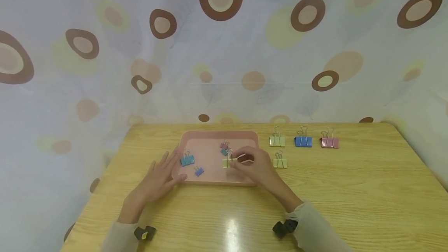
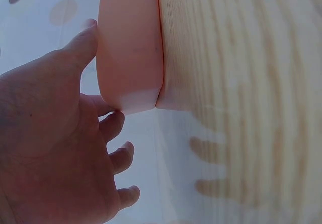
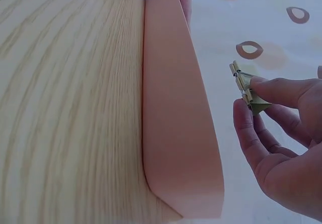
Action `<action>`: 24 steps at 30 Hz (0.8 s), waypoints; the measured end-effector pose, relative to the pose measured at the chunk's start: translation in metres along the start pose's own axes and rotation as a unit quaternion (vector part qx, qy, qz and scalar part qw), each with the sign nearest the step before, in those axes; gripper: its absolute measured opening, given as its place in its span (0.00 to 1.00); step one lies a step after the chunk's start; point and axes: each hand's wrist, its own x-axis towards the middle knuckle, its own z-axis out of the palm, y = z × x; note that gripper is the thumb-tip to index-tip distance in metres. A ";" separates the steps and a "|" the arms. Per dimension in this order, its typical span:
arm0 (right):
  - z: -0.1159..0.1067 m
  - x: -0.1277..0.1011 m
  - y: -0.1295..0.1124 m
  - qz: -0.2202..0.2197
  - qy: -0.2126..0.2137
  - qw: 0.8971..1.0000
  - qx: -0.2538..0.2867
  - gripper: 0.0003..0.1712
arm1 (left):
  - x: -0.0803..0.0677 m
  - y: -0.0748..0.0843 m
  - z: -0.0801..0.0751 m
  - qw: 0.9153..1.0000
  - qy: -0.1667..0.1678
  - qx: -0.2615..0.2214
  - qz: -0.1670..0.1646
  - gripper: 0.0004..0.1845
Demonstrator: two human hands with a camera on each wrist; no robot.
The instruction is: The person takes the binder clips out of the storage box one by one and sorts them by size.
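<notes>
My right hand (image 1: pixel 258 167) pinches a pale yellow binder clip (image 1: pixel 225 163) between thumb and fingers, above the pink tray (image 1: pixel 213 183). In the right wrist view the yellow clip (image 3: pixel 260 105) is clear of the tray's side wall (image 3: pixel 173 113). My left hand (image 1: pixel 156 183) touches the tray's left end with its fingers spread; the left wrist view shows thumb and fingertips at the tray corner (image 2: pixel 132 58). Inside the tray lie a teal binder clip (image 1: pixel 187 160), a small blue one (image 1: pixel 199 172), and small pink (image 1: pixel 224 145) and teal (image 1: pixel 224 151) ones close together.
Right of the tray, a back row holds a yellow-green binder clip (image 1: pixel 277 141), a blue one (image 1: pixel 303 141) and a pink one (image 1: pixel 329 142). Another yellow-green clip (image 1: pixel 280 163) stands before them. A patterned curtain (image 1: pixel 227 69) hangs behind the wooden table (image 1: pixel 364 189).
</notes>
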 end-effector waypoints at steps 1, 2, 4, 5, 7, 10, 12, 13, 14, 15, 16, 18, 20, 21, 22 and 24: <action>-0.003 -0.002 0.000 -0.001 0.002 1.000 0.003 0.10 | 0.001 0.001 0.000 1.000 -0.001 -0.002 0.001 0.44; -0.006 -0.004 0.002 -0.002 0.005 1.000 0.005 0.09 | 0.001 0.001 0.000 1.000 -0.002 -0.003 0.003 0.44; -0.012 -0.007 0.003 -0.001 0.006 1.000 0.010 0.09 | 0.002 0.001 0.001 1.000 -0.002 -0.006 0.004 0.44; -0.014 -0.008 0.005 0.000 0.007 1.000 0.011 0.09 | 0.001 0.002 0.000 1.000 -0.002 -0.008 0.004 0.44; -0.020 -0.010 0.008 0.006 0.010 1.000 0.012 0.09 | 0.001 0.001 0.000 1.000 -0.001 -0.010 0.004 0.44; -0.028 -0.012 0.013 0.014 0.016 1.000 0.001 0.10 | 0.001 0.001 -0.001 1.000 0.001 -0.012 0.004 0.43; -0.034 -0.014 0.015 0.018 0.023 1.000 -0.007 0.10 | 0.001 0.001 -0.001 1.000 -0.001 -0.011 0.004 0.43; -0.037 -0.016 0.016 0.020 0.026 0.999 -0.011 0.10 | 0.001 0.001 -0.001 1.000 -0.002 -0.011 0.004 0.43; -0.040 -0.017 0.017 0.020 0.027 0.999 -0.016 0.11 | 0.001 0.001 -0.001 1.000 -0.003 -0.010 0.004 0.43; -0.043 -0.019 0.018 0.021 0.029 0.999 -0.019 0.11 | 0.001 0.001 -0.001 1.000 -0.004 -0.009 0.004 0.43; -0.046 -0.020 0.019 0.021 0.029 0.999 -0.021 0.11 | 0.002 0.001 -0.001 1.000 -0.004 -0.009 0.004 0.43; -0.053 -0.024 0.020 0.020 0.029 0.999 -0.023 0.11 | 0.002 0.001 -0.001 1.000 -0.006 -0.010 0.004 0.43; -0.059 -0.027 0.021 0.020 0.033 0.999 -0.028 0.11 | 0.002 0.002 -0.001 1.000 -0.006 -0.013 0.004 0.43; -0.063 -0.029 0.021 0.020 0.035 0.999 -0.030 0.11 | 0.002 0.002 0.000 1.000 -0.006 -0.014 0.005 0.43; -0.066 -0.031 0.021 0.022 0.038 0.999 -0.033 0.11 | 0.002 0.002 0.000 1.000 -0.006 -0.015 0.005 0.43; -0.072 -0.034 0.021 0.022 0.046 0.998 -0.040 0.11 | 0.002 0.003 0.000 1.000 -0.007 -0.017 0.007 0.43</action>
